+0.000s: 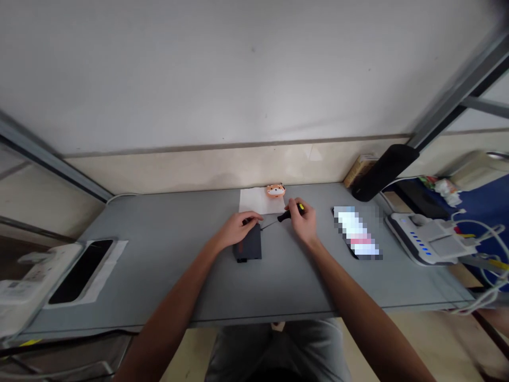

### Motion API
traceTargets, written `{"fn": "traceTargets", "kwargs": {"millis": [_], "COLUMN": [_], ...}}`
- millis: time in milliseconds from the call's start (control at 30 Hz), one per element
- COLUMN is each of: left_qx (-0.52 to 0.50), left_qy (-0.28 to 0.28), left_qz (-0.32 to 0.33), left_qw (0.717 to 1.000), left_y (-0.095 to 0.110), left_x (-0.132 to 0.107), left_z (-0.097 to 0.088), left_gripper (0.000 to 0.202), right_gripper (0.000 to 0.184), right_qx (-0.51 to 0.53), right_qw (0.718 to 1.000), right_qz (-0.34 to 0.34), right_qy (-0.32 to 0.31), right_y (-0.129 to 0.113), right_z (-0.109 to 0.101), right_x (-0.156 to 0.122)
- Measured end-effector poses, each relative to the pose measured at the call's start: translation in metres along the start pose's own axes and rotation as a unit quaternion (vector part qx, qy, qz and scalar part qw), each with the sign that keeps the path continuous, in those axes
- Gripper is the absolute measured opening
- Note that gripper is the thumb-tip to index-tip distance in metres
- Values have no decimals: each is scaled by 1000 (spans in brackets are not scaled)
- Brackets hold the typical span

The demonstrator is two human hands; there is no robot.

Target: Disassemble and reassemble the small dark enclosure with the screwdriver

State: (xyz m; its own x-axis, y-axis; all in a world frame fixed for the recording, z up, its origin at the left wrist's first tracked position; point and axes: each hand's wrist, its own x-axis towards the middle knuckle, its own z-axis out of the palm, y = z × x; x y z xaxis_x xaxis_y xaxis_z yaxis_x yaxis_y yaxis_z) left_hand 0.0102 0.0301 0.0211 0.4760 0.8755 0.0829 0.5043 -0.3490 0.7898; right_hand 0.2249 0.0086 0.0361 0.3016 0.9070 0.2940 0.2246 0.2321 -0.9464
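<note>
While the small dark device (248, 245) lies at the frame's centre on the grey table (159, 265), pinned under the flattened left hand (238, 228), the right hand (304, 220) grips a screwdriver (284, 215), its tip meeting the device's upper edge, so unfastening seems underway and calls for steady alignment.

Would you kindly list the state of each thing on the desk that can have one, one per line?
Left hand: resting on the dark device, steadying it.
Right hand: closed around the screwdriver's handle.
Screwdriver: held, tip pointing at the dark device's top edge.
Dark device: lying flat on the desk, under the left hand.
Black phone: lying flat, screen dark.
White unit: blue lights lit.
Orange figure: sitting on the white paper.
</note>
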Motion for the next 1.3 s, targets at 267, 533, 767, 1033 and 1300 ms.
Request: {"fn": "traceTargets", "kwargs": {"millis": [267, 533, 767, 1033, 1300], "left_qx": [-5, 13, 17, 96, 153], "left_qy": [-4, -28, 11, 84, 111], "left_qz": [-2, 48, 45, -10, -45], "left_qw": [1000, 998, 999, 992, 981], "left_y": [3, 9, 7, 0, -7], "left_x": [-1, -4, -2, 17, 40], "left_z": [0, 3, 9, -12, -21], "left_gripper": [26, 23, 22, 19, 12], "right_gripper": [49, 47, 46, 45, 43], "right_qx": [15, 44, 83, 122, 125], "right_qw": [1000, 996, 992, 974, 968], "right_qz": [13, 52, 69, 135, 143], "right_qy": [22, 59, 71, 138, 162], "right_y": [-3, 4, 1, 6, 12], "right_z": [-5, -7, -4, -8, -10], "right_x": [3, 9, 9, 18, 19]}}
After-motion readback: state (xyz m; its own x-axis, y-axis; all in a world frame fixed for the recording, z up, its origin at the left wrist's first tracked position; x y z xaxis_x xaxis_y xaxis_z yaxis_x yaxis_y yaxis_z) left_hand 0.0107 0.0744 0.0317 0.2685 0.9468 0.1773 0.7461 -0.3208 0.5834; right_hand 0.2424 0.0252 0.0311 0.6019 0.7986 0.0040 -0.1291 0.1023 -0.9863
